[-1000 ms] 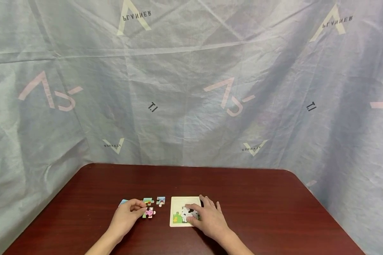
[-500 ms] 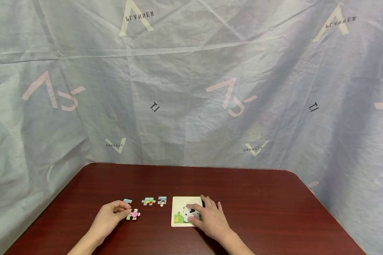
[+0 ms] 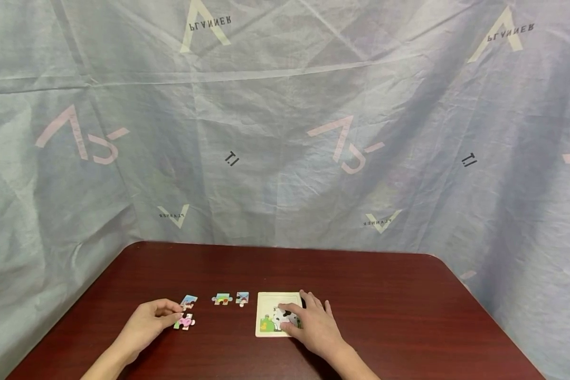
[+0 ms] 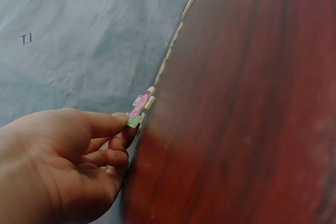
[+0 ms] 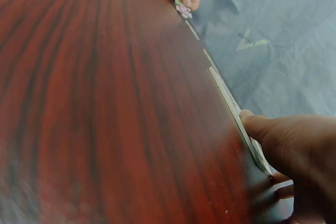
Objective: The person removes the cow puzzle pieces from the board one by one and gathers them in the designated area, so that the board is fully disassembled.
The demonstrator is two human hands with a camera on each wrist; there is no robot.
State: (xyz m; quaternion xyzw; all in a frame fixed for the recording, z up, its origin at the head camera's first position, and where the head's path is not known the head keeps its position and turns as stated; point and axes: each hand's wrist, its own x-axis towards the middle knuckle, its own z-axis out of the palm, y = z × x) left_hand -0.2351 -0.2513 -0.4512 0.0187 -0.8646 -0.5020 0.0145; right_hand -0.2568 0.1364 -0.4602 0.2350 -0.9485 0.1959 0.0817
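Observation:
My left hand (image 3: 147, 323) pinches a pink pig-print jigsaw piece (image 3: 186, 322) between thumb and fingertips. In the left wrist view that piece (image 4: 139, 107) is held tilted at the fingertips. Just behind those fingers lies a blue-topped jigsaw piece (image 3: 188, 301), partly overlapped by them. My right hand (image 3: 313, 325) rests over the right side of a cream puzzle tray (image 3: 265, 298), its thumb and index finger spread across the cow picture. Within the tray, cow-print and green pieces (image 3: 266, 324) fill the lower part; the right portion is hidden by the hand.
Two more jigsaw pieces, one with a green and yellow print (image 3: 222, 299) and one mostly blue (image 3: 242, 298), lie left of the tray on the dark red wooden table (image 3: 370, 295). A grey printed cloth (image 3: 275, 200) hangs beyond the table's far edge.
My left hand has moved left with the pig piece, away from the green and yellow piece. The blue-topped piece behind it shows more fully. My right hand stays on the tray.

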